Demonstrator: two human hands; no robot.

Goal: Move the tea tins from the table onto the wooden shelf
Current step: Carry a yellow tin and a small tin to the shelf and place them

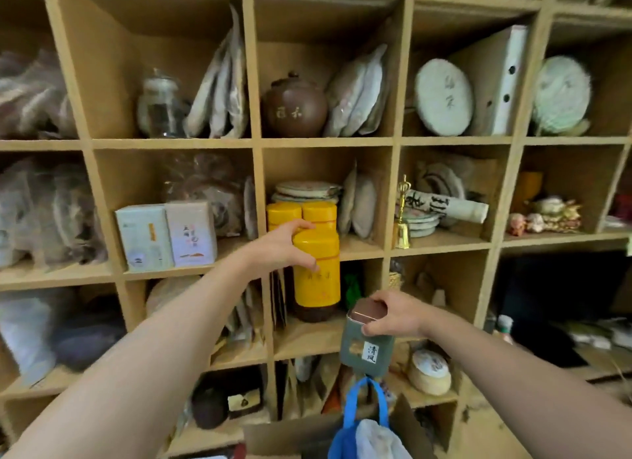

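Observation:
My left hand (285,245) grips a tall yellow tea tin (317,270) near its lid, holding it upright in front of the wooden shelf (325,141). Two more yellow tins (301,214) stand side by side in the middle compartment just behind it. My right hand (393,316) holds a square grey-green tin (367,345) with a copper lid and a white label, lower and to the right, in front of the shelf.
The compartments hold wrapped tea cakes (444,96), a brown clay pot (295,108), a glass jar (160,104), two pale boxes (167,234) and a brass bell (402,224). A blue bag (366,424) hangs below the grey-green tin.

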